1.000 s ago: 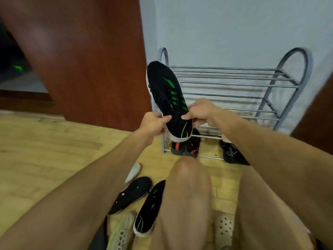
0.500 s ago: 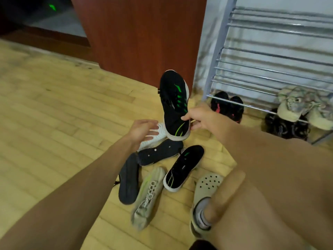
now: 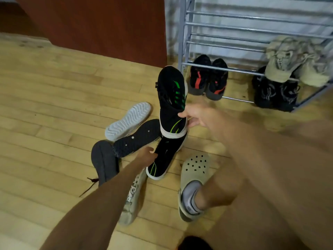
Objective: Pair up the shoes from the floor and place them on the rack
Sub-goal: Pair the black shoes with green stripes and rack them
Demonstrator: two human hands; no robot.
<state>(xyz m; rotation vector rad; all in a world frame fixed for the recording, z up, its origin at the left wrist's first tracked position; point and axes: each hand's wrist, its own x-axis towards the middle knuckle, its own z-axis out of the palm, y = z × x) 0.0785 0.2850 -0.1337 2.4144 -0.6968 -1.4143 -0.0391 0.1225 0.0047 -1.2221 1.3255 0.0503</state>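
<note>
Landmark: metal shoe rack (image 3: 182, 40), standing against the wall at the upper right.
Floor (image 3: 54, 98): wood boards, carrying the loose pile in front and to the left of the rack.
Stored pairs: a black-and-red pair (image 3: 208, 76) at the rack's lowest level near its left post; a dark pair (image 3: 275, 92) further right, with a beige pair (image 3: 295, 60) on the tier above.
Held shoe (image 3: 172, 101): black with green stripes, lifted just left of the rack's left post, toe up.
Matching shoe (image 3: 165, 159): same black-and-green pattern, lying on the floor in front of the rack, directly below the held one.
Right hand (image 3: 195, 114): closed on the held shoe's side near the heel.
Left hand (image 3: 146, 156): a second ago it gripped the held shoe; it has let go and now touches the matching shoe's edge. Whether the fingers have closed cannot be told.
Other loose shoes: white-soled shoe (image 3: 128, 120), black sole-up shoe (image 3: 137, 137), grey shoe (image 3: 104, 159), beige shoe (image 3: 133, 193), all left of the rack.
Meaning: judged as pairing under way; racking this pair not yet done.
</note>
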